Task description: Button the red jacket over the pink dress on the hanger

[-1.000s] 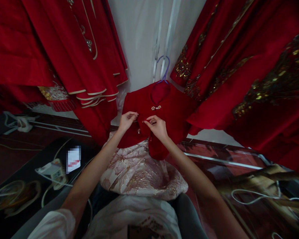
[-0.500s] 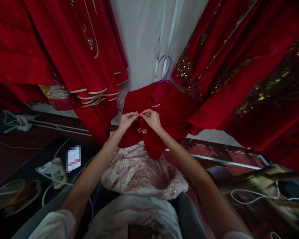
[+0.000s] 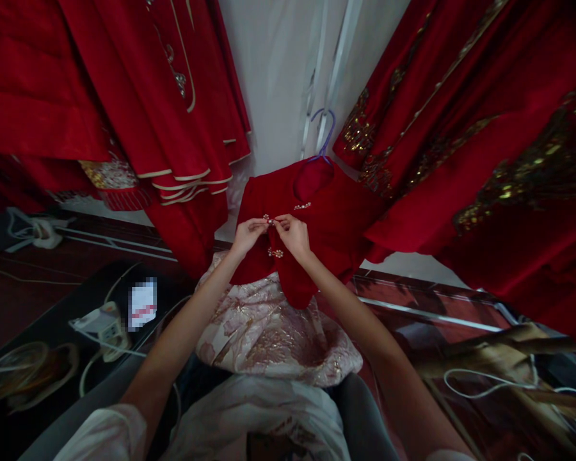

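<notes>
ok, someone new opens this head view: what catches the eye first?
Likely the red clothes hanging on both sides, with gold trim glinting at right. Then, at center, the left hand and right hand nearly meet at a beaded fastener on a red top. Pale patterned cloth bunches below it.

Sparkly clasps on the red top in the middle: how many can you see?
3: the top clasp below the neck opening, the middle clasp between the left hand and right hand, and the lowest clasp below them. More may be hidden.
</notes>
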The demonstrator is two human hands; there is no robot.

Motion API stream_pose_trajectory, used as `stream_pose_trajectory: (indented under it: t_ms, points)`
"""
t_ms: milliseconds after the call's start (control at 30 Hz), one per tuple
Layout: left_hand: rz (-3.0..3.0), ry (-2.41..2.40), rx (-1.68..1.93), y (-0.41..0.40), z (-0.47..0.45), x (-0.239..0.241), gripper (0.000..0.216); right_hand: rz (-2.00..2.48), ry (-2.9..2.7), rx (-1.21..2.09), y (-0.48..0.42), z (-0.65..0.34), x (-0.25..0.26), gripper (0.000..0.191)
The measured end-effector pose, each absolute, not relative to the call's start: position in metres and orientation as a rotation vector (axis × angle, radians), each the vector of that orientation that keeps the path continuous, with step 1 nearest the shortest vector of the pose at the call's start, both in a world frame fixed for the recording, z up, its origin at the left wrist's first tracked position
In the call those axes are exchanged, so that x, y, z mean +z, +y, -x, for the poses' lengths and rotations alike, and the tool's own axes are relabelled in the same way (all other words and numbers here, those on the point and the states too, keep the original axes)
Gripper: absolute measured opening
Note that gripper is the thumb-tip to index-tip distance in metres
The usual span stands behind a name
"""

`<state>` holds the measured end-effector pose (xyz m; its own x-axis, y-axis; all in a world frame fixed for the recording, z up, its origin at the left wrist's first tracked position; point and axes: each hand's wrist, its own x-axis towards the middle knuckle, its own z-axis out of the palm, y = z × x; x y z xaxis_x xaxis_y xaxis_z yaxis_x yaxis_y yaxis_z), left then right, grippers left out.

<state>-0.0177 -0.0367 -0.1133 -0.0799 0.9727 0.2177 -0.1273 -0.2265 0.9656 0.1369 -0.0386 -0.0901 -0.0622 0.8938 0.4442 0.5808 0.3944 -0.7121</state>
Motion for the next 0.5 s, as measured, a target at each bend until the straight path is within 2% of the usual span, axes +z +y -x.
stream_pose_trajectory:
  t_ms: [167, 333, 500]
  points:
    - [-1.48, 1.267, 1.43, -0.056, 0.019, -0.134, 0.024, 1.235, -1.723, 0.615, -0.075, -0.155, -0.089, 0.02]
    - [-1.79, 1.373, 1.268, -0.084, 0.008, -0.162, 0.033, 1.371, -1.854, 0.503, -0.116, -0.162, -0.109, 0.023]
    - [-1.831, 1.518, 1.343, -0.094, -0.009, -0.174, 0.021, 1.461, -1.881, 0.341, -0.124, -0.161, -0.134, 0.017]
